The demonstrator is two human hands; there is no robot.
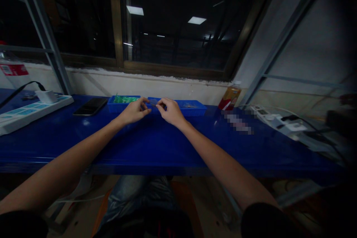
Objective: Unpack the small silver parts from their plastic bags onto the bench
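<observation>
My left hand and my right hand meet over the blue bench, fingertips pinched together on a tiny part too small and dark to name. Just behind them lies a shallow blue tray. Its left compartment holds green pieces. Its right compartment holds a few small pale items. Both forearms stretch out from the bottom edge of the view.
A dark phone lies left of the tray. A white power strip with a plugged charger sits far left. A small red and yellow carton stands right of the tray, with another power strip and cables beyond. A dark window runs behind.
</observation>
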